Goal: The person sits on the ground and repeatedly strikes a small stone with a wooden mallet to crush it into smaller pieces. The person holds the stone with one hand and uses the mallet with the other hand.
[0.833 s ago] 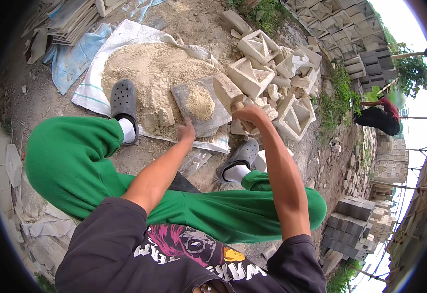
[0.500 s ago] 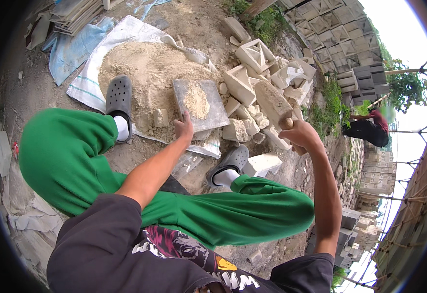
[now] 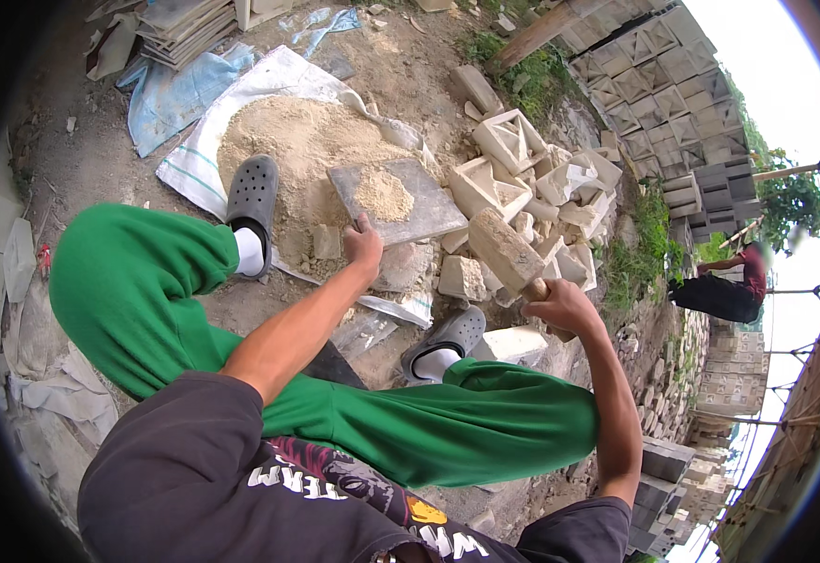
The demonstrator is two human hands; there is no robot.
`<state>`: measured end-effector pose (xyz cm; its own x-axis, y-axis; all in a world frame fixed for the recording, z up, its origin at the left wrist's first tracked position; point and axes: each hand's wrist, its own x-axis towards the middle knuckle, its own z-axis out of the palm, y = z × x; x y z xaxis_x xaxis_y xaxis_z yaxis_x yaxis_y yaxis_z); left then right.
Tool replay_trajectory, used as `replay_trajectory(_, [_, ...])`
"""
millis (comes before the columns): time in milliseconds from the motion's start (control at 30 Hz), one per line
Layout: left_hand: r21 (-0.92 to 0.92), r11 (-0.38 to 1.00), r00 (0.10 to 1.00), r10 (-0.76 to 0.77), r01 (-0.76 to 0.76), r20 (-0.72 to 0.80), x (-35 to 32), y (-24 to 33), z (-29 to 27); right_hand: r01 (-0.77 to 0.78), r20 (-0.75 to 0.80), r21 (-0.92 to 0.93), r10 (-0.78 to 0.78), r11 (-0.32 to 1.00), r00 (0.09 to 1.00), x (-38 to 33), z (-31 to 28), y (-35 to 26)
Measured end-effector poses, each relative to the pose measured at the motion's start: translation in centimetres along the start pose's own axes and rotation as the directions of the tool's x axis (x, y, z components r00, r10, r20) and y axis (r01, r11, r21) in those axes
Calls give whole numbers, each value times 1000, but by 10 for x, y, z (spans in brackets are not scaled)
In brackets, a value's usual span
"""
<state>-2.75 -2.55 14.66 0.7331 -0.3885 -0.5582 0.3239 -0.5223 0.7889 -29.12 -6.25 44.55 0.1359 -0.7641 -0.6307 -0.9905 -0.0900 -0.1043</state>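
Observation:
My left hand (image 3: 364, 249) is closed on the near edge of a flat grey slab (image 3: 432, 211). A small heap of crushed tan crumbs (image 3: 384, 194) lies on top of the slab. In my right hand (image 3: 562, 308) is the handle of a blocky wooden mallet (image 3: 505, 248). Its dusty head points up and left, beside the slab's right corner and apart from it. Behind the slab a mound of tan powder (image 3: 288, 131) covers a white woven sack (image 3: 185, 169). What supports the slab underneath is mostly hidden.
Broken pale blocks (image 3: 499, 183) are piled to the right of the slab. A loose chunk (image 3: 326, 242) sits left of my left hand. My feet in grey clogs (image 3: 253, 199) flank the work. Farther right, a person (image 3: 724, 281) bends near stacked blocks (image 3: 649, 113).
The mallet has come down and left, its head now closer to the slab. The slab has turned slightly in my left hand. The whole view has shifted a little.

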Motion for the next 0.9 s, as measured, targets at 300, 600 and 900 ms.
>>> replay_trajectory(300, [-439,826,867,-113,353,486,90,115,-58,246,-35,-282,-266,927,963,36,3,-22])
replay_trajectory(600, [-452,823,891,-135,345,434,74,123,-69,305,-139,-386,-382,871,914,55,4,-35])
replay_trajectory(900, [-456,796,849,-133,399,512,70,132,-59,689,-444,-128,-662,713,603,88,36,-63])
